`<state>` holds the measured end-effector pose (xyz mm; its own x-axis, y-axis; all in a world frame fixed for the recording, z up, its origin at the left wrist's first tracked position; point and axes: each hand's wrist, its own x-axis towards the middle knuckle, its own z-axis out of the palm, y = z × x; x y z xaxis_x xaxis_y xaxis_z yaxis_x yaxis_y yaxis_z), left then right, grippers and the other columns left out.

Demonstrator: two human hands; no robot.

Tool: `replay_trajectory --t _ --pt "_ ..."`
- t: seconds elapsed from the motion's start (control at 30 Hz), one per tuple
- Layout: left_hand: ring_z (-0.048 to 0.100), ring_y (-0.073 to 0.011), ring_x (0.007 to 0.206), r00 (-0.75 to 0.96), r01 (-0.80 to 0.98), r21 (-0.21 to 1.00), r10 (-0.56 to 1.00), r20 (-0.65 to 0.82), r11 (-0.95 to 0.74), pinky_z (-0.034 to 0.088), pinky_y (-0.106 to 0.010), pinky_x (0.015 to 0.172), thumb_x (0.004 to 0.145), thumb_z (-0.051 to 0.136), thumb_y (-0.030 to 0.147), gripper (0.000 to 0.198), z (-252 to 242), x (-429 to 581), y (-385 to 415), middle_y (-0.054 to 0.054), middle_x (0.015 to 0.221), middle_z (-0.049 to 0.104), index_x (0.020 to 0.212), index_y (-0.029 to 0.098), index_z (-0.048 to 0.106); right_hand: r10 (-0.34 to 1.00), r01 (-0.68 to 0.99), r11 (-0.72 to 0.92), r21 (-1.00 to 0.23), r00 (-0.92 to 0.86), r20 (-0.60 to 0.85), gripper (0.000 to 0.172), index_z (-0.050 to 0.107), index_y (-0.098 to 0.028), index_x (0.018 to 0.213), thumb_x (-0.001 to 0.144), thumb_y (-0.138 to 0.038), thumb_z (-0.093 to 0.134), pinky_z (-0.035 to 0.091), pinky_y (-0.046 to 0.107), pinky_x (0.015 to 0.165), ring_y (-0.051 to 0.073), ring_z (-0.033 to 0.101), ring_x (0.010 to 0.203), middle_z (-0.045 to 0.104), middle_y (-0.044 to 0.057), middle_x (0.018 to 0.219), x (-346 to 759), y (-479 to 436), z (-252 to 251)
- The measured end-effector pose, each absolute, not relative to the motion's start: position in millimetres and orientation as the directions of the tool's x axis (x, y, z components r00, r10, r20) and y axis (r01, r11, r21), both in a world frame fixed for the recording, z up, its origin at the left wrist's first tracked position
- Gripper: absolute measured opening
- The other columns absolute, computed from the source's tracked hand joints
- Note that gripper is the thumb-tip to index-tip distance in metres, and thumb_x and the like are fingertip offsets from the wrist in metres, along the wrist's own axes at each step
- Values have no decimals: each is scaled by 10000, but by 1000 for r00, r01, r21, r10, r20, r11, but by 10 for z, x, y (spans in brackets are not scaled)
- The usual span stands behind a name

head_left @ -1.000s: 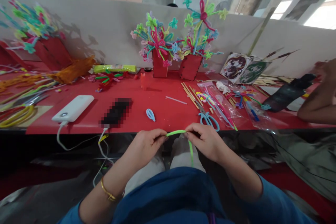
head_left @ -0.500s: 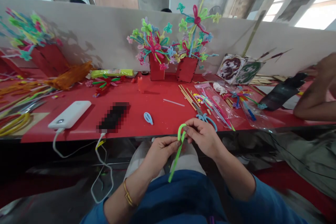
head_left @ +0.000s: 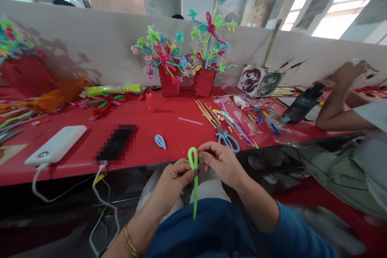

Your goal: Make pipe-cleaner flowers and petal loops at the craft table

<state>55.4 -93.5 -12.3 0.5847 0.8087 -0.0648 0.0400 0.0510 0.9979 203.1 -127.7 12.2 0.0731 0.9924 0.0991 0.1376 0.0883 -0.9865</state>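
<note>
A bright green pipe cleaner is bent into an upright narrow loop, with one long tail hanging straight down over my lap. My left hand pinches it between thumb and fingers at the foot of the loop, where the strands meet. Thumb and fingers of my right hand are closed at the loop's right edge; their exact grip is partly hidden. Beyond the hands, on the red table, lie a light blue looped piece and blue-handled scissors.
Two red boxes of pipe-cleaner flowers stand at the back. A white power bank and a pixelated dark device with cables lie left. Wooden sticks, plastic packets and a dark bottle lie right, beside another person's arm.
The green pipe cleaner's hooked end has become a narrow closed loop, and its tail hangs more vertically. The view has turned right, so the table things appear further left.
</note>
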Motion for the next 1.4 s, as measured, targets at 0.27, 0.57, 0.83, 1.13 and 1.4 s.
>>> replay_trajectory --t 0.27,0.57,0.83,1.13,1.4 --pt "527 -123 708 382 -338 911 919 -96 236 411 -238 711 639 649 234 107 -90 633 -954 5 699 613 735 197 676 997 108 70 -992 26 74 166 547 -156 710 755 -310 500 306 183 458 62 371 492 431 -45 555 1894 -1346 -126" --pt "470 -81 594 411 -366 881 901 -136 300 371 -183 513 648 647 243 86 -140 662 -986 12 645 540 684 166 658 994 -451 -51 -891 63 -89 153 565 -166 693 666 -307 618 352 183 501 58 444 502 507 -43 587 1713 -1334 -197" --pt "469 -100 648 419 -282 942 907 -50 182 385 -200 550 704 589 263 133 -137 641 -1043 -11 764 538 773 184 672 984 -610 -54 -790 103 -147 132 554 -170 605 593 -243 664 344 177 475 63 446 482 507 -44 531 1662 -1358 -221" --pt "481 -114 647 418 -191 979 908 15 71 403 -230 597 709 579 261 113 -115 550 -991 -3 704 511 692 156 618 977 -545 -73 -835 130 -170 129 525 -170 600 606 -242 633 321 184 449 68 435 456 502 -41 498 1648 -1378 -211" --pt "492 -119 658 425 -128 990 905 0 60 400 -239 624 681 609 255 111 -85 538 -991 -4 686 529 642 151 614 981 -319 30 -947 193 -34 137 542 -168 642 663 -290 601 365 205 509 79 448 512 509 -33 547 1663 -1372 -267"
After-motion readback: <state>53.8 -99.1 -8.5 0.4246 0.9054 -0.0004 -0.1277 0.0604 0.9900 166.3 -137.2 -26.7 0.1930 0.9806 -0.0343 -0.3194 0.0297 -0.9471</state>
